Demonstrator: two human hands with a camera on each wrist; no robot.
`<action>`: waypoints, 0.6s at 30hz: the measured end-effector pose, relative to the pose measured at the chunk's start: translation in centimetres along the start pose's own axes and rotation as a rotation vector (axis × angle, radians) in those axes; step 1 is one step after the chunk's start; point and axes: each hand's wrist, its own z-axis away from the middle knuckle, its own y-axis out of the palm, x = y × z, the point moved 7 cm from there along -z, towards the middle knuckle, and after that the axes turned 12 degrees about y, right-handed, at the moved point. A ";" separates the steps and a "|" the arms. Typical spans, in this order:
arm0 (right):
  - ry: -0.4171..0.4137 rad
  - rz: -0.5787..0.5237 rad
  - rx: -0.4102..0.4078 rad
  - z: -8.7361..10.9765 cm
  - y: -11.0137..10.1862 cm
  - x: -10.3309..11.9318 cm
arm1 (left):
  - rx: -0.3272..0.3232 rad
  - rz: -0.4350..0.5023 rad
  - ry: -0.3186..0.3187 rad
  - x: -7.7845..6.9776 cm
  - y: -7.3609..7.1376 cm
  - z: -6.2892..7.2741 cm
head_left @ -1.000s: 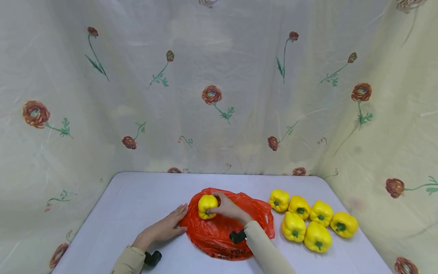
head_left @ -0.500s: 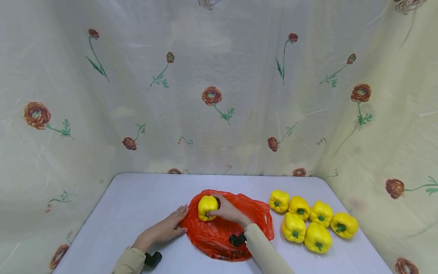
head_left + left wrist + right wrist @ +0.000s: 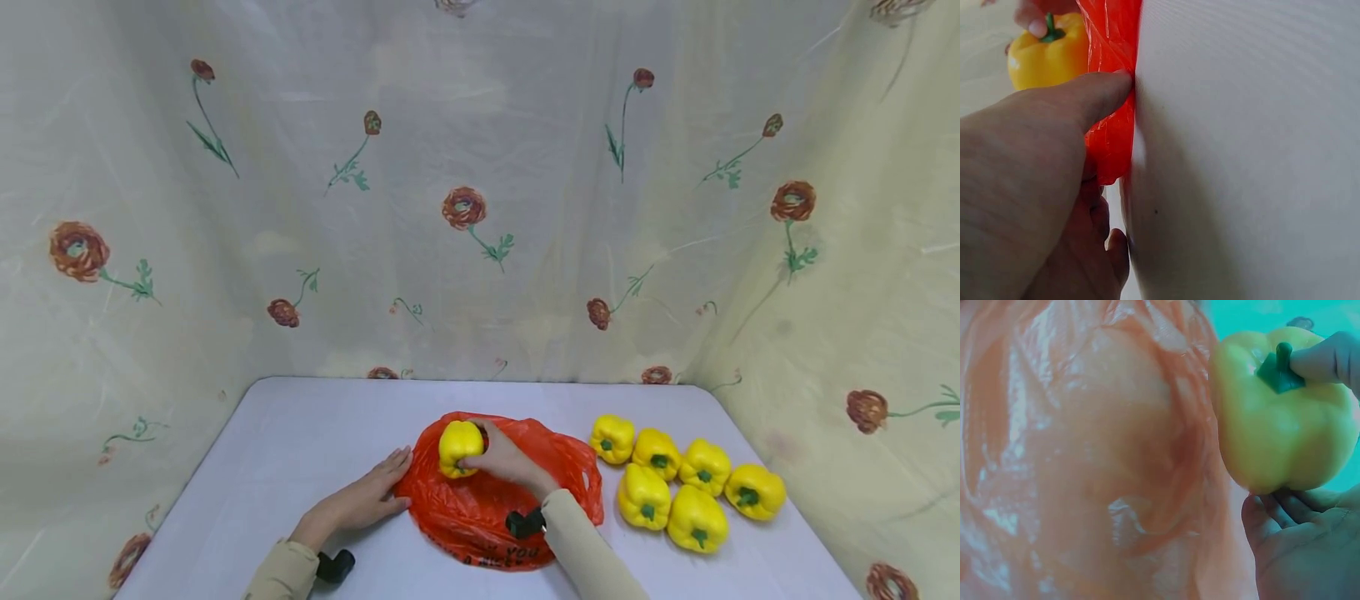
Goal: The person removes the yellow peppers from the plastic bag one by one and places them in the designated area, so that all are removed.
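My right hand (image 3: 504,457) grips a yellow bell pepper (image 3: 459,448) over the far left part of a red plastic bag (image 3: 480,508). In the right wrist view the thumb lies by the green stem of the bell pepper (image 3: 1285,425), and the other fingers hold its far side. My left hand (image 3: 367,493) rests on the table with fairly straight fingers, its fingertips and thumb at the bag's left edge. From the left wrist, the thumb (image 3: 1107,94) touches the red plastic (image 3: 1113,144).
Several more yellow bell peppers (image 3: 697,518) sit in a group on the right side of the white table (image 3: 315,425), just beyond the bag's handles. A flowered curtain (image 3: 540,250) hangs behind the table and along both sides.
My right hand has shifted the bell pepper slightly right and away from me over the bag. The left hand and the other bell peppers stay in place.
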 end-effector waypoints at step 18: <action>-0.069 -0.051 -0.012 3.2 -1.2 3.8 | -0.010 0.004 -0.008 0.1 0.1 0.0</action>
